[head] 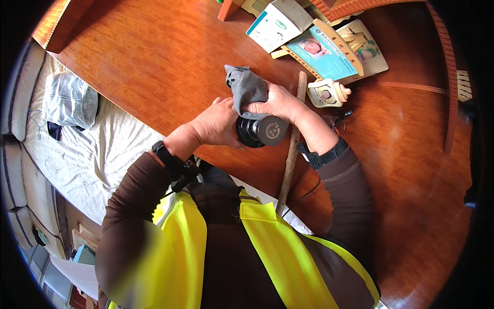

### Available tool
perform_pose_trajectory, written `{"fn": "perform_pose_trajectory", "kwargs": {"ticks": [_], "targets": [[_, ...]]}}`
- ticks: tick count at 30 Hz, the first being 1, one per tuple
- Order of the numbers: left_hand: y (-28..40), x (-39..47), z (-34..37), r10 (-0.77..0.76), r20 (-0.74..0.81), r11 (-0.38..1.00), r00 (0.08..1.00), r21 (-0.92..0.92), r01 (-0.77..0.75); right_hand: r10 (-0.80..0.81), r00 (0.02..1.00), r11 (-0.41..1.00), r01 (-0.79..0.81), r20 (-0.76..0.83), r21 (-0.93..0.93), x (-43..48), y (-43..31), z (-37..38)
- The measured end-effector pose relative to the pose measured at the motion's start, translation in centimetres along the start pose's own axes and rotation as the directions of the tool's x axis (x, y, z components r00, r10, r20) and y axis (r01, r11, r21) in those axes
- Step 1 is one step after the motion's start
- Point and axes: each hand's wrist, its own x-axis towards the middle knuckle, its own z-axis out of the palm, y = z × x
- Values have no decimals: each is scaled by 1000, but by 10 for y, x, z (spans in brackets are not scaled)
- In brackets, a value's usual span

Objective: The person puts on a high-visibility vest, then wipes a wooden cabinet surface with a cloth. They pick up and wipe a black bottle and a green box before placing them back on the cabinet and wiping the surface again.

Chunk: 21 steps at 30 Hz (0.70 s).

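My left hand (218, 123) grips a black cylindrical container (251, 133) from its left side. The container is held above the wooden tabletop, and its round end with a pale printed mark faces towards me. My right hand (279, 101) clasps a crumpled grey cloth (249, 87) against the container's far part. Cloth and fingers hide much of that part. Just right of the container, a long wooden stick (291, 162) runs under my right forearm, from the tabletop towards my body.
Right of the stick lies a cream bottle-shaped ornament (326, 94). Behind it are a wood-framed baby picture (328, 52), another photo plaque (366, 50) and a white box (276, 27). A cable (305, 197) hangs near the stick. Left, a clear plastic-wrapped bundle (71, 100) rests on a covered sofa (112, 154).
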Motion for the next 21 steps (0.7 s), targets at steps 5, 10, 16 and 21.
{"fn": "perform_pose_trajectory", "kwargs": {"ticks": [5,10,16,21], "targets": [[16,-15,12,-122,-273,981,954,-178,74,-18,970,1000,20,-243,7,-4,6,11],[41,-18,46,-297,-396,950,869,-215,227,49,984,926,20,-172,378,-1,5,22],[32,-12,44,-231,-345,973,910,-69,221,-41,997,984,51,62,-170,6,-9,7],[31,-13,51,-230,-426,973,875,-112,202,54,997,907,-27,-53,420,-10,6,12]]}}
